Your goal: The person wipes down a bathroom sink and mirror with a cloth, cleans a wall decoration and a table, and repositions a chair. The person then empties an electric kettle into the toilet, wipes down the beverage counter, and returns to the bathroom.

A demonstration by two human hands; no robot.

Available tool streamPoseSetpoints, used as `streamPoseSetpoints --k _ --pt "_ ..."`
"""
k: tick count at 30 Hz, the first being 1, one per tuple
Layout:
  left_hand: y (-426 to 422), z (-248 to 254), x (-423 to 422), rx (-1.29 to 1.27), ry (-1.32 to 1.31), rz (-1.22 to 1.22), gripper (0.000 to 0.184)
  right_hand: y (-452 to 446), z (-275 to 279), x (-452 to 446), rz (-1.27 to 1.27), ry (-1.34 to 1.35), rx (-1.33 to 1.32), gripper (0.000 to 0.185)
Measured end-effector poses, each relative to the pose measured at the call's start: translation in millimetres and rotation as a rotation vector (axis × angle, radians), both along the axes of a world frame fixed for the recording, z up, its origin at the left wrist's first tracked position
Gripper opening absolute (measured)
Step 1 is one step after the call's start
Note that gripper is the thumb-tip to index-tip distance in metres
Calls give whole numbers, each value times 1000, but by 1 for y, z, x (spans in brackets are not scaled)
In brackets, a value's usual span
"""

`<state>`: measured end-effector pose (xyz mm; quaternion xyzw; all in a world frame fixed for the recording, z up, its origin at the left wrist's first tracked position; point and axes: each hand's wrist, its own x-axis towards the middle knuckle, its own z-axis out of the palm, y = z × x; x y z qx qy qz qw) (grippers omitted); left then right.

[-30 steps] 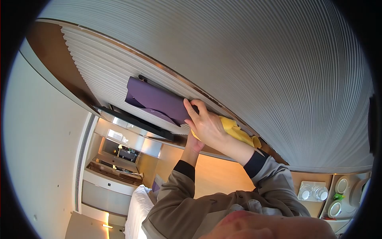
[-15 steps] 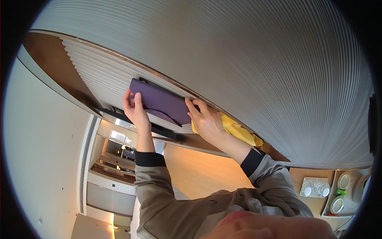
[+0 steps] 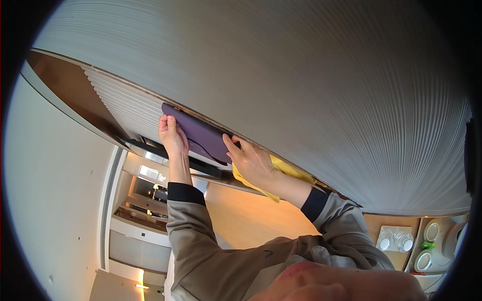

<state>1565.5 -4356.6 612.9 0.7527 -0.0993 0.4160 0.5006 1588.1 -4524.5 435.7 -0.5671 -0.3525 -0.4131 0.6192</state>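
Observation:
A purple folder with a curved flap lies aslant along the ribbed pale surface, close to the edge of the large grey panel. My left hand pinches its left end between thumb and fingers. At the other end, my right hand grips the folder, its fingertips on the face near the corner. A yellow cloth is bunched under and behind my right hand, and part of it hangs below the palm. Some right fingers are hidden by the hand itself.
The large ribbed grey panel fills the upper view. A dark flat screen or panel lies just below the folder. On the right, a tray holds clear glasses beside white round items. Wooden floor shows below.
My left hand has moved from beside my right hand to the folder's left end and closed on it. The folder has tilted and shifted nearer the grey panel's edge. More yellow cloth hangs down.

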Motion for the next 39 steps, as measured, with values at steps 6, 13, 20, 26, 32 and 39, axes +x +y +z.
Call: streamPoseSetpoints --k 6,13,20,26,32,39 --pt "-12 -3 0 -19 -13 4 10 27 -18 5 155 89 -34 39" --pt "-5 -6 0 -5 -23 -16 11 37 -28 6 257 212 -19 38" --pt "2 -9 4 47 -34 32 10 39 -37 9 238 224 -142 38" --pt "-10 -12 7 153 -115 199 12 27 -20 11 172 272 -148 37" --pt "-20 -10 7 89 -172 157 17 -24 -1 -4 115 147 99 38" --pt "-94 -66 -33 237 -469 393 19 -57 -23 -50 474 367 370 18"
